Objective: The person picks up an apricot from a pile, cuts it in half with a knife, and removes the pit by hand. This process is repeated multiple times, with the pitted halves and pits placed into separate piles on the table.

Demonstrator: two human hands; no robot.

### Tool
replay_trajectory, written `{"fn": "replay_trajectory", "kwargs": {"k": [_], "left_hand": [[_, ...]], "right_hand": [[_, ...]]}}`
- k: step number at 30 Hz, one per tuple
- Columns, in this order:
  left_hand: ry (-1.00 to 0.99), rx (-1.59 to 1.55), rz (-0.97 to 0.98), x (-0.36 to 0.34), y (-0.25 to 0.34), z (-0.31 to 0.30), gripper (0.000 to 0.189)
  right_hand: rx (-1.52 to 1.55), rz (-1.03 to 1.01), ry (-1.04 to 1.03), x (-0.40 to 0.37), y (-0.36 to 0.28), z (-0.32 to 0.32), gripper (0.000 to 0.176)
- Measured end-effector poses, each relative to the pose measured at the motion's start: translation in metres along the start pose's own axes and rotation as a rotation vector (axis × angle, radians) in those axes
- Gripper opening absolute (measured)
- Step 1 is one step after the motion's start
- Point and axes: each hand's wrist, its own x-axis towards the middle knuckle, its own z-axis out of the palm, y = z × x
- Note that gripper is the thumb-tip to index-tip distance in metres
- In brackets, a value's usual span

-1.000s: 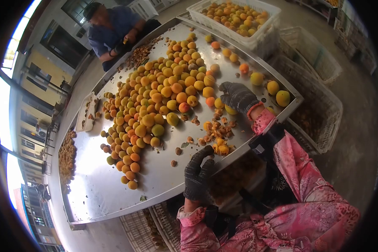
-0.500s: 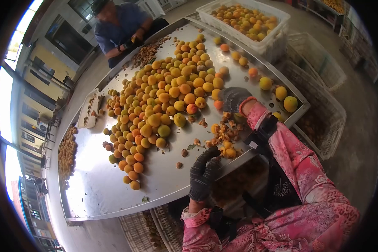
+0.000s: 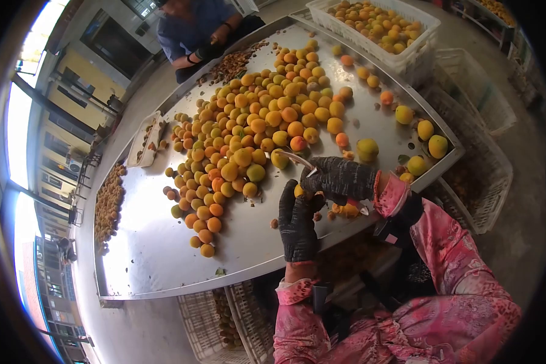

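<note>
Gloved in dark knit, my left hand (image 3: 298, 221) is closed around an apricot (image 3: 299, 190), which shows only in part between thumb and fingers. My right hand (image 3: 343, 177), in the same kind of glove, meets it above the table's near edge. It grips a slim curved metal tool (image 3: 297, 159) whose tip sticks out past the fingers towards the pile; a red and silver part shows below the hand. Beneath both hands lie split apricot pieces (image 3: 346, 210) and pits, partly hidden. Just beyond is the large pile of whole apricots (image 3: 255, 121) on the metal table (image 3: 164, 255).
White crates (image 3: 431, 37) of apricots stand at the back right, with more crates (image 3: 491, 194) beside the table. A shallow white tray (image 3: 144, 145) and a heap of pits (image 3: 108, 209) lie on the left. Across the table a person (image 3: 197, 33) handles something small.
My right hand has come back from the loose apricots on the right to meet my left hand, and the curved tool now shows. My left hand has closed around an apricot. The view has shifted slightly.
</note>
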Motion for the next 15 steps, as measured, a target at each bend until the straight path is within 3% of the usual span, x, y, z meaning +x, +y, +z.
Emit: {"fn": "replay_trajectory", "kwargs": {"k": [1, 3, 4, 6, 7, 9, 10, 13, 14, 15], "left_hand": [[0.02, -0.091, 0.012, 0.001, 0.001, 0.0, 0.046], [0.073, -0.144, 0.036, -0.001, 0.002, 0.0, 0.045], [0.127, -0.2, 0.057, -0.002, 0.002, 0.0, 0.045], [0.119, -0.166, 0.066, 0.006, -0.008, -0.011, 0.046], [0.107, -0.135, 0.066, 0.008, -0.009, -0.014, 0.047], [0.096, -0.299, 0.059, 0.008, -0.012, -0.015, 0.047], [0.083, -0.464, 0.048, 0.008, -0.013, -0.014, 0.047], [0.077, -0.285, 0.054, 0.011, -0.023, -0.025, 0.049], [0.078, -0.285, 0.055, 0.012, -0.022, -0.024, 0.049], [0.103, -0.369, -0.006, 0.012, -0.021, -0.023, 0.047]], "right_hand": [[0.002, -0.004, -0.001, -0.002, -0.003, 0.001, 0.031], [-0.903, -0.536, 0.158, -0.005, -0.004, 0.002, 0.029], [-0.901, -0.543, 0.155, -0.003, 0.002, 0.004, 0.029], [-0.566, -0.092, 0.262, 0.001, 0.019, 0.011, 0.035], [-0.564, -0.096, 0.261, -0.003, 0.023, 0.015, 0.035], [-0.842, -0.544, 0.313, -0.013, 0.03, 0.022, 0.032], [-1.124, -0.646, 0.379, -0.023, 0.013, 0.024, 0.025], [-1.069, -0.653, 0.432, -0.035, -0.001, 0.042, 0.021], [-0.747, -0.458, 0.378, -0.041, -0.02, 0.05, 0.021], [-0.747, -0.458, 0.377, -0.046, -0.023, 0.055, 0.021]]}}
